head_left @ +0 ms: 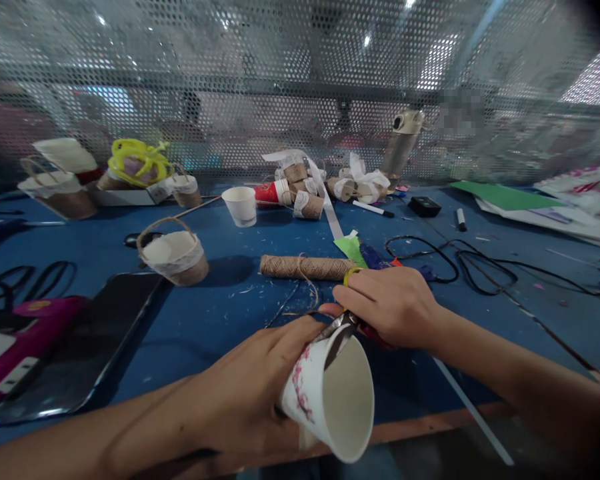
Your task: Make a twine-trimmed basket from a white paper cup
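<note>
My left hand (245, 393) is wrapped round a white paper cup (335, 400) with a pink flower print, held on its side with the mouth facing me. My right hand (387, 303) is closed on scissors (343, 330) with yellow handles, whose blades touch the cup's rim. Both hands are low in the middle of the view, above the near edge of the blue table (220, 313). A spool of brown twine (305, 267) lies just beyond my right hand, with a loose strand trailing towards the cup.
A twine-wrapped cup basket (177, 253) stands at middle left, a dark phone (85, 347) and black scissors (10, 283) at left. A plain white cup (240, 205), several wrapped cups, a bottle (403, 143) and black cables (480, 267) lie further back before a perforated metal screen.
</note>
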The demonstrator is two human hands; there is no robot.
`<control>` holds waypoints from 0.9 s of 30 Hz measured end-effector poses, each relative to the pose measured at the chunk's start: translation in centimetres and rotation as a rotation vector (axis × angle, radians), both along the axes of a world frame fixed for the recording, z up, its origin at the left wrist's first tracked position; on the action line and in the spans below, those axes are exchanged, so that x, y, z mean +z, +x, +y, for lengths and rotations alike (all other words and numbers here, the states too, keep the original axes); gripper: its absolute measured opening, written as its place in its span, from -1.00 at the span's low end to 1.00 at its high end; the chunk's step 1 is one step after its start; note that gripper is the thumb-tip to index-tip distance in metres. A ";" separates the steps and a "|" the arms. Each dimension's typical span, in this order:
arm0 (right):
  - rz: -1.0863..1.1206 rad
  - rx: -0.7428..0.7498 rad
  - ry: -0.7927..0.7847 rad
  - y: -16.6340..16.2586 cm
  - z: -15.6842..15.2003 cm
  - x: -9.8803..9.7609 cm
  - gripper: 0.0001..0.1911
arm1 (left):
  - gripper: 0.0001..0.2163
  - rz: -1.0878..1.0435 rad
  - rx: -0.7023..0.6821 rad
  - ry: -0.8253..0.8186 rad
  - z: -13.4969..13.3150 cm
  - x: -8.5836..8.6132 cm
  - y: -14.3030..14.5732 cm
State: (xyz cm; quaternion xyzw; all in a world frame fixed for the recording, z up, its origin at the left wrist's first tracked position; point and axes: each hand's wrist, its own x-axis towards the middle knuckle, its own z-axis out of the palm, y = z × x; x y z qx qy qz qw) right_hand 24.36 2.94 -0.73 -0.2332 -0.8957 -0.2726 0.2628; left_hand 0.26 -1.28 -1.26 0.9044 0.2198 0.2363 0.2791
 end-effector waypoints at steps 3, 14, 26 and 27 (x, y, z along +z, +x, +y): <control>-0.004 -0.020 0.007 0.0 -0.1 0.1 -0.65 | -0.42 -0.002 0.000 -0.023 0.1 0.1 0.0; -0.026 0.044 -0.028 0.0 -0.3 0.2 -0.63 | -0.51 0.109 -0.042 -0.192 0.0 -0.4 -0.2; -0.111 0.042 -0.128 -0.1 -0.4 0.4 -0.62 | -0.34 -0.057 -0.182 -0.430 0.7 -0.6 0.3; -0.099 0.050 -0.137 0.0 -0.4 0.3 -0.60 | -0.36 -0.059 -0.186 -0.440 0.7 -0.5 0.3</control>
